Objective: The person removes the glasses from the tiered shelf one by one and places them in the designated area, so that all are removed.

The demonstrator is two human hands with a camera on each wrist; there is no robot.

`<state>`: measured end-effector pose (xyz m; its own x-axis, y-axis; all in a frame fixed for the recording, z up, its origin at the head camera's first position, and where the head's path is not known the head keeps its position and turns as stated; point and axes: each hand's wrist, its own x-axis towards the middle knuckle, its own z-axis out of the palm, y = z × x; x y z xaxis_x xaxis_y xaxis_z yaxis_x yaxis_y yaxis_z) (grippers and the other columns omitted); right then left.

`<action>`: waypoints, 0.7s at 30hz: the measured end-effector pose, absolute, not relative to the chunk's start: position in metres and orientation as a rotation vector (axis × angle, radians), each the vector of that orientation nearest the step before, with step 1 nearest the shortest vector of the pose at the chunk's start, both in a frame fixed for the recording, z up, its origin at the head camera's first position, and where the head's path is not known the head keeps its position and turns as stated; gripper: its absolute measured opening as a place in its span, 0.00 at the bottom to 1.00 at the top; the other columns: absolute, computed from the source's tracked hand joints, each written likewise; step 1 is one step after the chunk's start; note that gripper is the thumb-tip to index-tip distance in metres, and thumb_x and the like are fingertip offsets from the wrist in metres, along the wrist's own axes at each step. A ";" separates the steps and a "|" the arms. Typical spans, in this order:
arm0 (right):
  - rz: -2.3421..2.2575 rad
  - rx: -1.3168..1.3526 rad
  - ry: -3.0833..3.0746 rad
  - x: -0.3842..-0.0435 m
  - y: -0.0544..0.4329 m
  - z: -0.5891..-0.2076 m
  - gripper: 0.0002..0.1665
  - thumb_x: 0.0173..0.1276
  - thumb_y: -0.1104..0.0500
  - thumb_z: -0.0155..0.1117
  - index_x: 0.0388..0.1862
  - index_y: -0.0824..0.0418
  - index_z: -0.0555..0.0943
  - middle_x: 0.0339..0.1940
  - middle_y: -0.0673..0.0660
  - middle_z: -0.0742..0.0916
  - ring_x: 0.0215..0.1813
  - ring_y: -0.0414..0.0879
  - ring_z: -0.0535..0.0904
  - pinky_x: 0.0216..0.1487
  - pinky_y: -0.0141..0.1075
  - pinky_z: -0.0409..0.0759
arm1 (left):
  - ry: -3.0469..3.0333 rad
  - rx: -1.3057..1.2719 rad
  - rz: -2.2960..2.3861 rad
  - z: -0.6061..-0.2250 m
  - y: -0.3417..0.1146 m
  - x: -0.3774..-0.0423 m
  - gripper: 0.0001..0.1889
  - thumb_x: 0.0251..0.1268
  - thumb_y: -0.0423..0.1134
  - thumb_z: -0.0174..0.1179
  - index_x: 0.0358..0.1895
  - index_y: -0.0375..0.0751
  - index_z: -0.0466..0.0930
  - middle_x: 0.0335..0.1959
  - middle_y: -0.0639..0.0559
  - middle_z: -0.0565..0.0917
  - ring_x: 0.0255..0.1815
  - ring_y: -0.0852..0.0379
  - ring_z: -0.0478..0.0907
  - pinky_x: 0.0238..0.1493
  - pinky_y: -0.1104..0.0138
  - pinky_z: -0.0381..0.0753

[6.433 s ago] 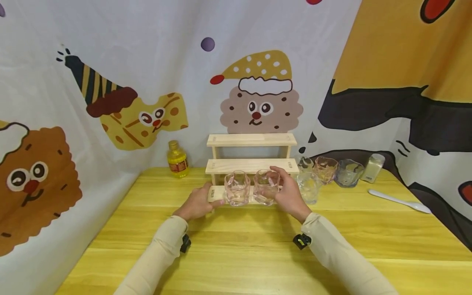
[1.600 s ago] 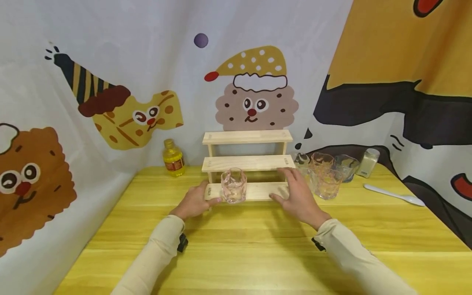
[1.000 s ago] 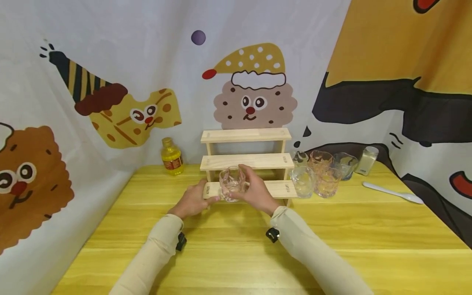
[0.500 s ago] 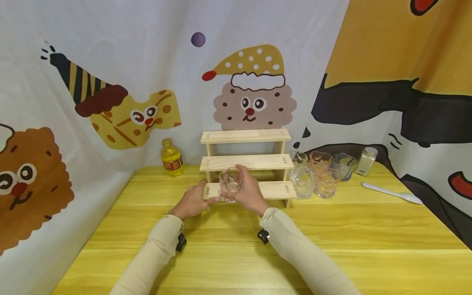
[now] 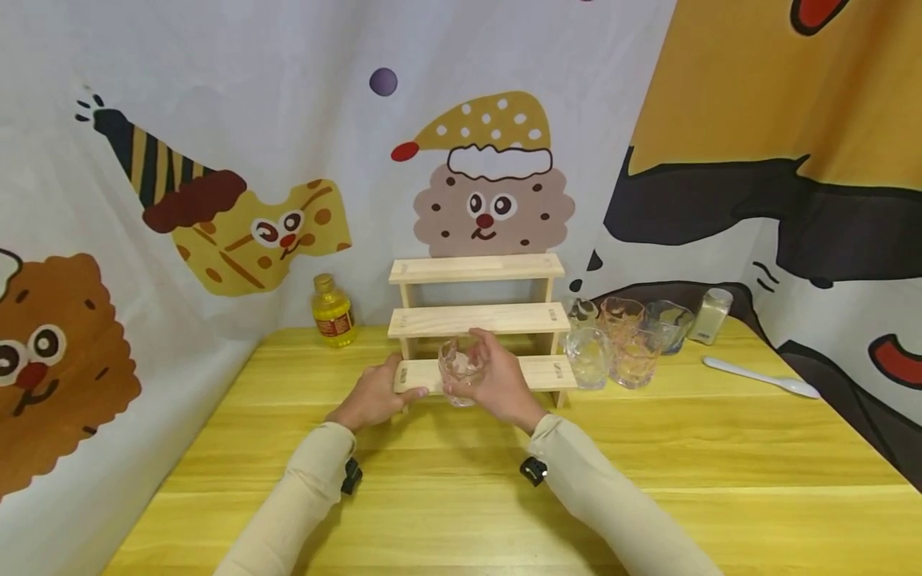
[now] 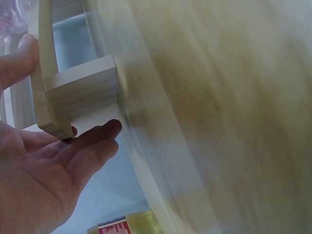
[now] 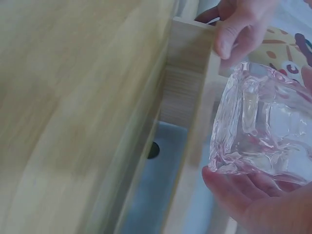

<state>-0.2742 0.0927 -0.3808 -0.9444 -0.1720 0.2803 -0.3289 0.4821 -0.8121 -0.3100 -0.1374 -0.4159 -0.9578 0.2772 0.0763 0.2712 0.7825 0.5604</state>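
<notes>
A wooden three-step rack [image 5: 479,320] stands on the table. My left hand [image 5: 374,392] holds the left end of its lowest step; in the left wrist view the thumb lies on the board and the fingers [image 6: 92,151] reach around its end. A clear, pink-tinted drinking glass [image 7: 263,126] is in my right hand [image 5: 500,380], with thumb and fingers around its side. In the head view this glass is at the lowest step, its base reaching below the step's front edge. Whether it touches the wood I cannot tell. The two upper steps carry nothing.
Several glasses cluster right of the rack, among them a clear one [image 5: 587,360], a pinkish one [image 5: 637,362] and a bluish one [image 5: 668,326]. Behind them stands a shaker jar [image 5: 711,316]. A white spoon [image 5: 759,378] lies at right, a yellow bottle [image 5: 333,312] at left.
Earlier two glasses were at the lowest step; one now stands in the right-hand cluster. My right hand came back, took hold of the other glass and has just shifted it slightly right.
</notes>
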 end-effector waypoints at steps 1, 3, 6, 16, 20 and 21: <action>1.448 0.437 -2.569 -0.272 0.096 -0.379 0.60 0.47 0.57 0.85 0.77 0.62 0.62 0.56 0.60 0.84 0.57 0.55 0.81 0.64 0.53 0.77 | 2.955 0.450 0.924 -0.416 -0.138 -0.310 0.42 0.64 0.57 0.67 0.73 0.34 0.63 0.46 0.41 0.85 0.39 0.54 0.80 0.42 0.59 0.79; 1.422 0.441 -2.587 -0.267 0.103 -0.377 0.60 0.47 0.56 0.85 0.77 0.61 0.62 0.56 0.59 0.84 0.57 0.54 0.81 0.63 0.53 0.77 | 2.953 0.445 0.920 -0.416 -0.138 -0.310 0.43 0.64 0.58 0.66 0.74 0.34 0.61 0.48 0.40 0.85 0.43 0.52 0.81 0.46 0.57 0.80; 1.394 0.453 -2.609 -0.260 0.114 -0.374 0.60 0.47 0.55 0.85 0.77 0.58 0.62 0.55 0.57 0.84 0.51 0.51 0.80 0.55 0.48 0.80 | 2.952 0.445 0.915 -0.416 -0.139 -0.309 0.45 0.65 0.59 0.65 0.75 0.33 0.60 0.52 0.38 0.84 0.49 0.48 0.83 0.52 0.53 0.81; 1.272 0.559 -2.617 -0.238 0.163 -0.374 0.55 0.51 0.52 0.83 0.75 0.54 0.63 0.51 0.57 0.84 0.50 0.51 0.80 0.37 0.37 0.77 | 2.924 0.458 0.958 -0.414 -0.141 -0.308 0.44 0.65 0.59 0.65 0.74 0.33 0.60 0.54 0.38 0.83 0.54 0.46 0.81 0.56 0.50 0.79; 1.251 0.535 -2.642 -0.228 0.184 -0.377 0.56 0.52 0.51 0.82 0.76 0.54 0.62 0.53 0.55 0.85 0.53 0.51 0.80 0.43 0.40 0.77 | 2.921 0.470 0.958 -0.415 -0.140 -0.308 0.45 0.66 0.59 0.64 0.75 0.34 0.59 0.56 0.37 0.83 0.57 0.44 0.81 0.59 0.49 0.78; 1.233 0.532 -2.648 -0.226 0.190 -0.378 0.56 0.52 0.50 0.82 0.76 0.55 0.62 0.53 0.54 0.85 0.54 0.51 0.80 0.45 0.40 0.77 | 2.920 0.471 0.960 -0.415 -0.140 -0.308 0.45 0.66 0.59 0.64 0.75 0.34 0.59 0.57 0.37 0.83 0.57 0.44 0.81 0.60 0.49 0.78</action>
<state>-0.2260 0.1896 -0.3781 -0.9215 -0.2457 0.3008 -0.3884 0.5938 -0.7047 -0.3077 -0.1401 -0.4151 -0.9537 0.2942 0.0630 0.2742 0.7636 0.5846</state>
